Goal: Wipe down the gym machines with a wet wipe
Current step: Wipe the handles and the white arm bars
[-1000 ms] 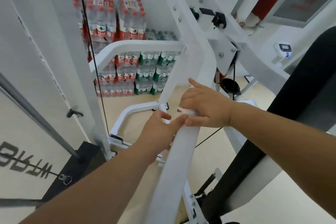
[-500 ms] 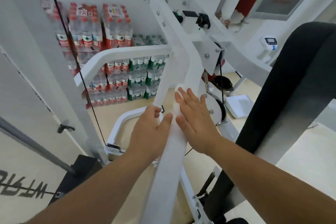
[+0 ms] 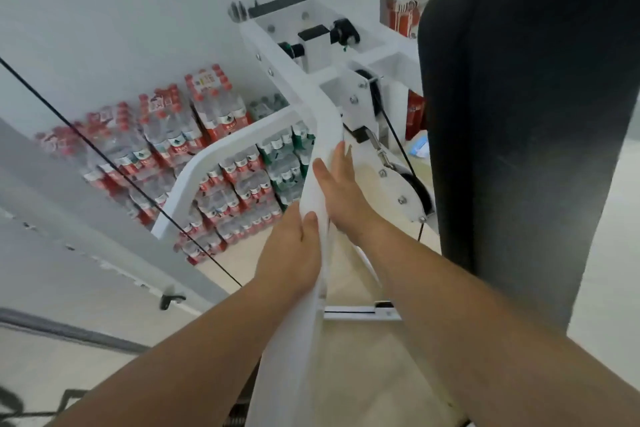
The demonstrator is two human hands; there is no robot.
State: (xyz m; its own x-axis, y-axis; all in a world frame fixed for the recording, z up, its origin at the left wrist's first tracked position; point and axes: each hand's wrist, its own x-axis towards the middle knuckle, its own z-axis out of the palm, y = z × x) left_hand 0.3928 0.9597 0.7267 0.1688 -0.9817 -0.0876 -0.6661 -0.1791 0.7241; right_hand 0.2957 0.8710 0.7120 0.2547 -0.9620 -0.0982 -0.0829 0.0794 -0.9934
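A white sloping frame bar [image 3: 304,322] of the gym machine runs up the middle of the head view. My left hand [image 3: 291,253] grips this bar from the left, thumb on its front face. My right hand [image 3: 341,194] lies flat along the bar's right side just above, fingers straight and pointing up. The wet wipe cannot be told apart from the white bar under that palm.
A tall black back pad [image 3: 519,114] stands close on the right. A steel pulley [image 3: 405,191] with a black cable sits just right of my hands. A curved white tube [image 3: 194,170] branches left. Packs of water bottles [image 3: 214,149] are stacked against the wall. Another black cable [image 3: 121,173] crosses the left.
My right hand went from curled over the wipe to flat, then slid up along the bar's side. My left hand followed up the bar. The camera view tilted and shifted right.
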